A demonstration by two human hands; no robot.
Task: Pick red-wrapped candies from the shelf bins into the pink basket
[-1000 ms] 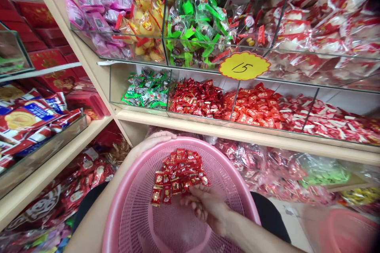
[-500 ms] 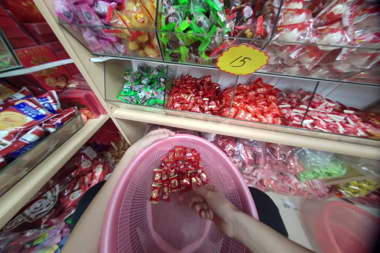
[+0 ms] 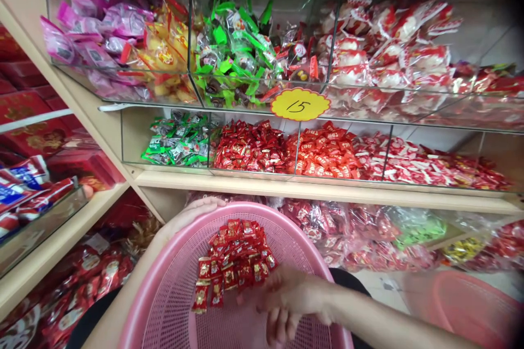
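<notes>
A round pink plastic mesh basket [image 3: 137,294] is tilted toward me in front of the shelves. Many small red-and-gold wrapped candies [image 3: 233,253] lie bunched against its far inner wall. At the far left of the rim rests my left hand [image 3: 198,212], its fingers laid over the edge and gripping it. Inside the basket, just right of and below the candies, is my right hand [image 3: 286,297]. Motion smears its fingers, which look bent; whether a candy is in them cannot be made out.
Ahead, a wooden shelf [image 3: 245,184] carries glass-fronted bins of red candies [image 3: 249,147], green-wrapped candies [image 3: 180,142] and larger packets above. A yellow tag [image 3: 300,104] reads 15. Bagged candies [image 3: 364,234] lie below. Another pink basket [image 3: 470,311] stands on the floor at right.
The view has shifted right and tilted up, so the shelves appear farther left and lower. My right hand has moved slightly within the basket; my left hand stays on the rim.
</notes>
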